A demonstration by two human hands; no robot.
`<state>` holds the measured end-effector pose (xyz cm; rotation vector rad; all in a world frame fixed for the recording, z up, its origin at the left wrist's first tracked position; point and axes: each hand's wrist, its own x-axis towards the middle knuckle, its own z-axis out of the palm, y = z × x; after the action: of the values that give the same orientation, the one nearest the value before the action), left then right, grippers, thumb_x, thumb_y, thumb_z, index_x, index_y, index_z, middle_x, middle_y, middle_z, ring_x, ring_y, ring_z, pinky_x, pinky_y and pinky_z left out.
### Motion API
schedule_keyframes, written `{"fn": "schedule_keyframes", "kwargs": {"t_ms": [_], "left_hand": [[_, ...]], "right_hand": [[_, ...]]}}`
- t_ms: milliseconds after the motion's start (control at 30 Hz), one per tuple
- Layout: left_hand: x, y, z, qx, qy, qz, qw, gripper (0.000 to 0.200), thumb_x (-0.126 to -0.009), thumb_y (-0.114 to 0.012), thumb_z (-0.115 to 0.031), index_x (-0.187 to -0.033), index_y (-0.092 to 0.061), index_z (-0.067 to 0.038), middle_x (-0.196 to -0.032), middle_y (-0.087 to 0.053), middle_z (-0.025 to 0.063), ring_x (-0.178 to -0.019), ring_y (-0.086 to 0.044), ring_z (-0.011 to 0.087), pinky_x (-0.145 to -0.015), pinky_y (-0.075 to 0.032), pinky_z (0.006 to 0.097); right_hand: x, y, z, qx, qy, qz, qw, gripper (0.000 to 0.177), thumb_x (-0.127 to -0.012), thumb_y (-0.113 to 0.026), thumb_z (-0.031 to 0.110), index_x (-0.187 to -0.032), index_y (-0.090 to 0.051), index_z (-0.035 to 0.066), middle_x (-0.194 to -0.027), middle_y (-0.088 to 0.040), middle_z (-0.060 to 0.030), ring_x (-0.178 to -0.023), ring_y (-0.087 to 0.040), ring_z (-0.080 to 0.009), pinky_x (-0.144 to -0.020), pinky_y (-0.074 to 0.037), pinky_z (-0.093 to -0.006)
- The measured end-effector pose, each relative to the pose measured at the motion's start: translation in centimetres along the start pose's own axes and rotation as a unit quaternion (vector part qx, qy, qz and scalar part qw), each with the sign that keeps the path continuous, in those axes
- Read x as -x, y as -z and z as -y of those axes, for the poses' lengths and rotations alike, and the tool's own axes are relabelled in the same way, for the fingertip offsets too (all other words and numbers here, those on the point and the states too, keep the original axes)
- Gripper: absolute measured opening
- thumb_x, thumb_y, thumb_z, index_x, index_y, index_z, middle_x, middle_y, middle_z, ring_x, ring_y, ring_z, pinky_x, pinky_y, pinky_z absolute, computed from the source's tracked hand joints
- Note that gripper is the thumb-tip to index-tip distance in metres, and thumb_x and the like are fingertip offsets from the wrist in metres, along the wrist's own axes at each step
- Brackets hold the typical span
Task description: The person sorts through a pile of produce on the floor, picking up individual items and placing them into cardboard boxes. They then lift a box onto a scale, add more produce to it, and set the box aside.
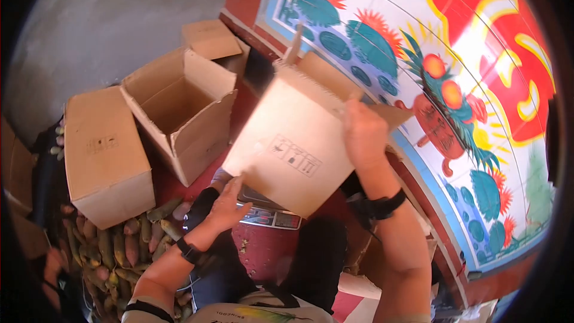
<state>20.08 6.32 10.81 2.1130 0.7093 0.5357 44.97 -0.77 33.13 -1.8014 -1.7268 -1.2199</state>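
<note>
A cardboard box [299, 137] with printed handling symbols is tilted in front of me, its top flaps up and open. My right hand [365, 131] grips its upper right edge, fingers wrapped over the rim. At the box's lower left corner is my left hand [226, 208], fingers stretched out and thumb apart, fingertips right at the cardboard. Under the box, a scale [272, 216] with a control panel shows its front side between my knees. The box hides most of the scale's platform.
A closed carton [107, 149], an open carton [179, 104] and another carton [209, 39] stand at left. Long reddish and greenish root vegetables [119, 245] lie heaped below them. Another person's hand [54, 263] shows at far left. A painted tile wall [430, 84] rises at right.
</note>
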Motion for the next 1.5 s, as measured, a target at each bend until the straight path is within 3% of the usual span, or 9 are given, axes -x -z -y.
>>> {"fn": "schedule_keyframes", "kwargs": {"t_ms": [400, 600, 733, 833, 1000, 1100, 1200, 1333, 1500], "left_hand": [[-0.8, 1.6, 2.9, 0.342, 0.157, 0.024, 0.926, 0.084, -0.079, -0.063, -0.012, -0.140, -0.007, 0.004, -0.137, -0.034, 0.0206, -0.126, -0.036, 0.0272, -0.103, -0.031, 0.0347], [-0.3, -0.1, 0.5, 0.250, 0.008, 0.031, 0.968, 0.073, -0.078, -0.064, -0.006, -0.138, -0.022, -0.008, -0.124, -0.045, 0.0076, -0.111, -0.045, 0.0165, -0.087, -0.043, 0.0316], [-1.0, -1.2, 2.7, 0.029, 0.045, 0.028, 0.998, 0.073, -0.075, -0.069, -0.015, -0.135, -0.028, -0.005, -0.119, -0.052, 0.0122, -0.109, -0.050, 0.0225, -0.089, -0.042, 0.0328], [-1.9, -0.6, -2.0, 0.160, 0.067, -0.052, 0.984, 0.064, -0.073, -0.071, -0.022, -0.124, -0.038, 0.000, -0.106, -0.059, 0.0204, -0.102, -0.057, 0.0329, -0.086, -0.045, 0.0366], [-2.9, -3.0, 4.8, 0.096, 0.029, -0.002, 0.995, 0.032, -0.076, -0.059, -0.007, -0.107, -0.054, 0.002, -0.095, -0.061, 0.0147, -0.085, -0.060, 0.0264, -0.076, -0.047, 0.0356], [-2.2, -1.1, -2.7, 0.121, 0.107, 0.008, 0.987, 0.017, -0.077, -0.057, -0.006, -0.091, -0.060, 0.003, -0.081, -0.061, 0.0089, -0.072, -0.057, 0.0177, -0.065, -0.045, 0.0310], [-2.5, -1.3, -1.1, 0.099, 0.075, 0.017, 0.992, 0.013, -0.078, -0.056, -0.006, -0.087, -0.061, 0.003, -0.077, -0.060, 0.0080, -0.073, -0.057, 0.0167, -0.067, -0.044, 0.0305], [-2.6, -0.8, -1.0, 0.105, 0.099, 0.014, 0.989, 0.027, -0.081, -0.059, -0.008, -0.106, -0.054, 0.003, -0.101, -0.059, 0.0118, -0.095, -0.054, 0.0198, -0.085, -0.040, 0.0311], [-2.5, -0.6, 1.7, 0.126, 0.152, 0.039, 0.979, 0.034, -0.084, -0.059, -0.010, -0.114, -0.049, 0.003, -0.109, -0.056, 0.0125, -0.103, -0.051, 0.0213, -0.092, -0.036, 0.0308]], "right_hand": [[10.6, 1.2, 4.0, -0.112, 0.058, 0.054, 0.990, 0.016, -0.067, -0.053, 0.010, -0.083, -0.051, 0.005, -0.082, -0.053, -0.0096, -0.074, -0.054, -0.0237, -0.065, -0.045, -0.0343], [14.7, 4.1, 4.0, -0.173, 0.076, 0.121, 0.975, 0.019, -0.068, -0.052, 0.011, -0.086, -0.052, 0.004, -0.078, -0.053, -0.0100, -0.074, -0.053, -0.0243, -0.070, -0.044, -0.0341], [16.8, 5.5, 4.8, -0.188, 0.055, 0.145, 0.970, 0.019, -0.069, -0.052, 0.011, -0.087, -0.052, 0.004, -0.076, -0.052, -0.0088, -0.073, -0.053, -0.0245, -0.073, -0.044, -0.0353], [17.5, 6.0, 4.9, -0.186, 0.021, 0.211, 0.959, 0.021, -0.070, -0.051, 0.010, -0.090, -0.053, 0.004, -0.080, -0.055, -0.0089, -0.076, -0.055, -0.0247, -0.075, -0.044, -0.0350], [17.1, 10.6, 2.8, -0.120, -0.129, 0.208, 0.962, 0.049, -0.069, -0.066, 0.021, -0.115, -0.052, 0.009, -0.123, -0.046, -0.0154, -0.116, -0.042, -0.0324, -0.095, -0.033, -0.0466], [23.4, 15.6, 0.4, 0.018, -0.233, 0.425, 0.874, 0.063, -0.064, -0.072, 0.036, -0.119, -0.051, 0.014, -0.130, -0.040, -0.0154, -0.126, -0.030, -0.0338, -0.099, -0.022, -0.0564], [32.2, 20.7, -0.9, 0.104, -0.290, 0.743, 0.594, 0.077, -0.060, -0.071, 0.055, -0.125, -0.050, 0.020, -0.132, -0.043, -0.0091, -0.128, -0.031, -0.0296, -0.103, -0.015, -0.0595], [36.3, 25.2, -2.1, 0.097, -0.382, 0.725, 0.566, 0.045, -0.066, -0.069, 0.039, -0.098, -0.060, 0.009, -0.092, -0.063, -0.0119, -0.089, -0.060, -0.0300, -0.074, -0.047, -0.0449], [40.9, 25.7, -4.0, 0.189, -0.392, 0.647, 0.626, 0.017, -0.077, -0.054, 0.020, -0.086, -0.060, 0.007, -0.081, -0.064, -0.0131, -0.078, -0.063, -0.0307, -0.065, -0.049, -0.0417]]}}
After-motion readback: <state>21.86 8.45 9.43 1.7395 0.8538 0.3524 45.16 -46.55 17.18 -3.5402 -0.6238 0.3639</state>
